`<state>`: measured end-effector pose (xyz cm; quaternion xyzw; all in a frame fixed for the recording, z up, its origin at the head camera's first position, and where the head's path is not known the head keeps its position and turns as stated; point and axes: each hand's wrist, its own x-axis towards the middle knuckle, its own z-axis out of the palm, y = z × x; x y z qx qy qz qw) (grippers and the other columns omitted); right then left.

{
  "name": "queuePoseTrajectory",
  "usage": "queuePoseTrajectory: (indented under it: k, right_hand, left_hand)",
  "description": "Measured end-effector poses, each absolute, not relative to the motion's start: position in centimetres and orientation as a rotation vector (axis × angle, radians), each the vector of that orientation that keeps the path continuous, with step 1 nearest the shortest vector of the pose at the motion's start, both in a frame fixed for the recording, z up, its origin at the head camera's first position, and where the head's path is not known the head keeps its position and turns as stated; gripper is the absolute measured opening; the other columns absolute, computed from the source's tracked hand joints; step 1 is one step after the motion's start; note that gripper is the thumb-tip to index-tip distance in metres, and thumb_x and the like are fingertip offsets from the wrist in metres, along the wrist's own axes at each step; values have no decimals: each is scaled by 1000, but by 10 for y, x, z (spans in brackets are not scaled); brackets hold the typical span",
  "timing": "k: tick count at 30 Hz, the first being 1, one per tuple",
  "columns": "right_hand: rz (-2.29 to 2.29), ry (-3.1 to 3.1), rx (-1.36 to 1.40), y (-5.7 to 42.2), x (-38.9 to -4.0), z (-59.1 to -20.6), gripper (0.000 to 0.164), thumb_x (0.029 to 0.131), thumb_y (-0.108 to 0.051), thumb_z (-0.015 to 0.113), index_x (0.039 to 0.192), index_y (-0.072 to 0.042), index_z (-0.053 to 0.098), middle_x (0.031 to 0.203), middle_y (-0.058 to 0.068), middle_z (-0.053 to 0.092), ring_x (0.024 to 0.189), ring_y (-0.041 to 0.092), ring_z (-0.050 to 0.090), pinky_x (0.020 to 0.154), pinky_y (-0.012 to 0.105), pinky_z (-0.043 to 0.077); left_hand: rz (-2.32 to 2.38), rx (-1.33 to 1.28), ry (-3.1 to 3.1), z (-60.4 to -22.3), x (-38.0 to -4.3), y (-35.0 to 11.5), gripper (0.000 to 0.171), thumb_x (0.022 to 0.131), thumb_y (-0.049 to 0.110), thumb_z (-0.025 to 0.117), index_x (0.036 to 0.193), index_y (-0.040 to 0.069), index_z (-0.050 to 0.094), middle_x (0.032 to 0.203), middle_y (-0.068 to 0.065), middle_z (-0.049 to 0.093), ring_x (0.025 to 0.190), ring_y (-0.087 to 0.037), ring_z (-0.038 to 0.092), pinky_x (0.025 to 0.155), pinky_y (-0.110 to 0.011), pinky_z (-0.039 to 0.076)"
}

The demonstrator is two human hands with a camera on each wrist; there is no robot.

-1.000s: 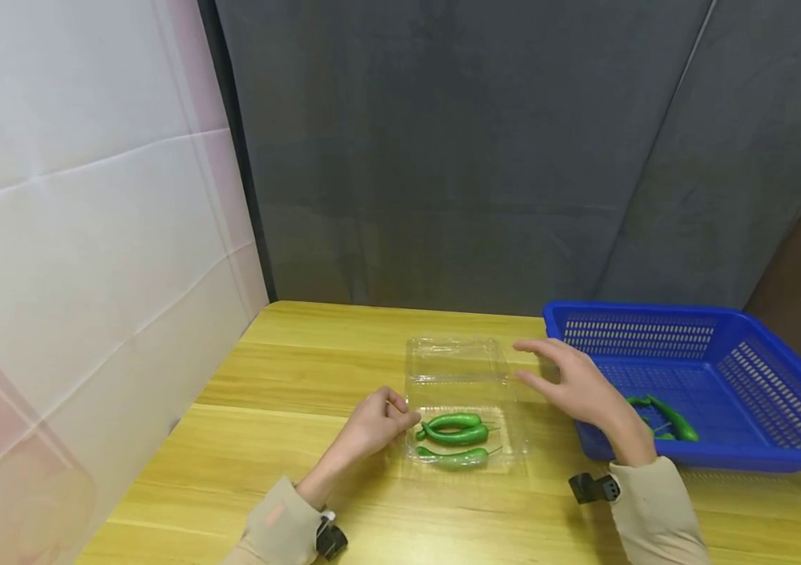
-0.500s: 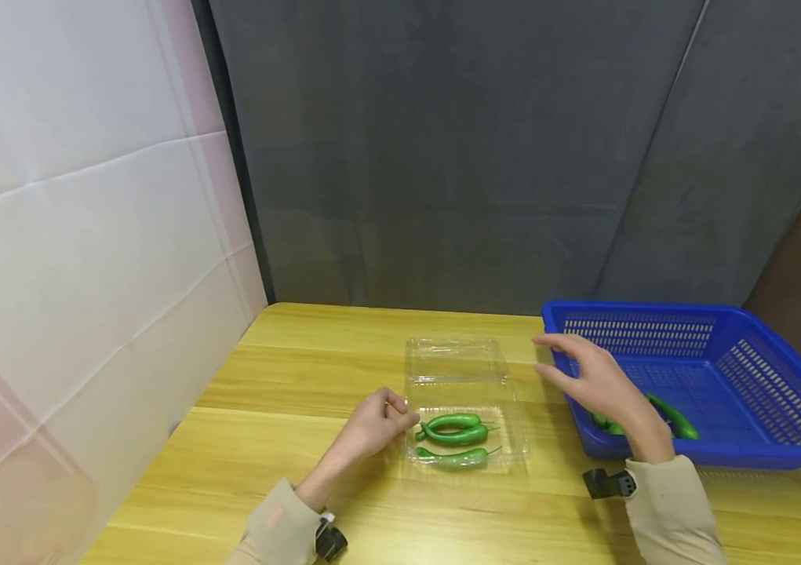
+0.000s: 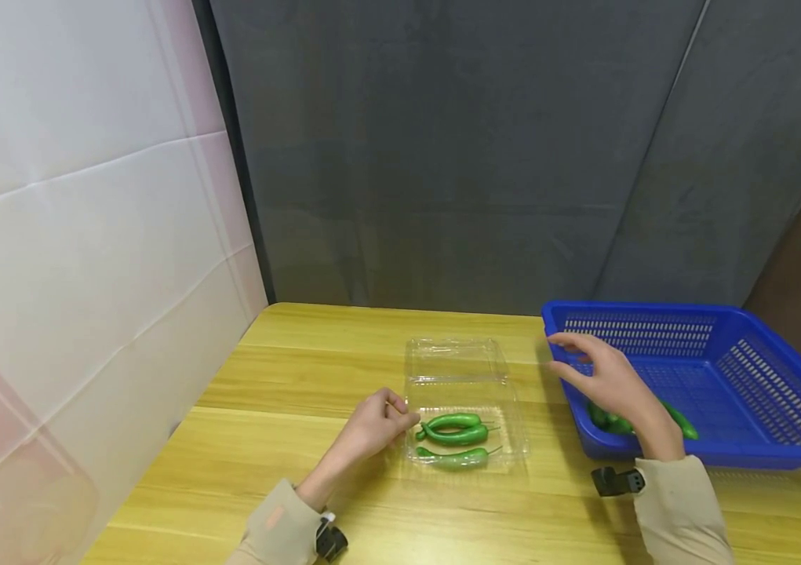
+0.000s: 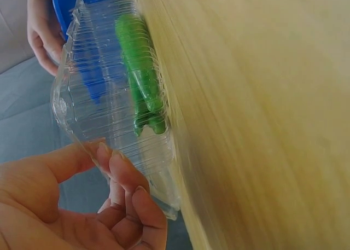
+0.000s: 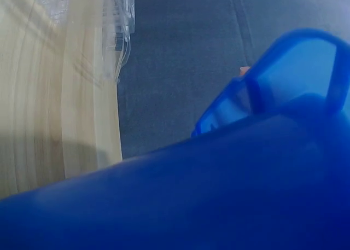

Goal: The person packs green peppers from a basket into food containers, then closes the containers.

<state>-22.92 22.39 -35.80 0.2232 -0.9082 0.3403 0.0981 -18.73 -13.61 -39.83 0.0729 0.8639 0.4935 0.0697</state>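
Note:
A clear plastic clamshell box (image 3: 456, 361) lies unfolded on the table, its lid lying back on the far side. Several long green peppers (image 3: 453, 436) sit in its near half. My left hand (image 3: 375, 424) pinches the left rim between thumb and index finger; the left wrist view shows this pinch on the clear rim (image 4: 98, 157) up close. Over the left side of the blue basket (image 3: 654, 447) hovers my right hand (image 3: 615, 384), thumb and fingers apart and holding nothing. More green peppers (image 3: 605, 420) lie in the basket beneath it, partly hidden by the hand and wrist.
The wooden table (image 3: 287, 361) ends at a dark grey curtain (image 3: 428, 157), with a white panel (image 3: 89, 235) on the left. In the right wrist view the basket's wall (image 5: 191, 190) blocks most of the scene.
My right hand has moved rightward from beside the clamshell box to over the basket's left side. The left hand stays at the box's rim.

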Motion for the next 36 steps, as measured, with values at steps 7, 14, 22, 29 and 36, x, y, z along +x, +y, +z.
queuePoseTrajectory:
  k: [7,14,22,29,36]
  right_hand:
    - [1028,-2677,647,229,-232,-362,44,99,-18,67,137,2,56,135,26,57,120,46,56,98,58,46]
    - [1028,-2675,641,234,-234,-363,45,99,-17,67,137,3,55,131,27,59,118,46,57,96,59,46]
    - [1030,-2640,635,241,-236,-365,40,100,-14,66,134,4,58,129,27,61,116,46,58,94,59,48]
    - [1001,-2673,597,250,-236,-367,42,98,-12,67,135,5,56,130,29,60,119,49,56,97,60,46]
    - [980,-2730,569,255,-235,-367,47,97,-13,70,136,7,54,132,31,58,122,51,54,100,61,43]
  left_hand:
    - [1483,216,2601,-398,-187,-136,27,96,21,71,102,0,55,73,-10,62,61,-21,58,57,-28,43]
    - [1485,235,2593,-398,-187,-137,27,97,21,70,104,0,54,74,-11,62,62,-22,59,57,-28,44]
    - [1482,228,2595,-398,-187,-137,25,97,19,69,103,0,55,74,-11,62,62,-22,59,57,-29,44]
    - [1499,220,2590,-397,-187,-136,26,96,19,71,102,0,54,73,-11,62,61,-22,59,57,-30,44]
    - [1503,214,2592,-397,-186,-135,27,96,20,71,102,0,54,73,-11,61,61,-23,59,57,-30,44]
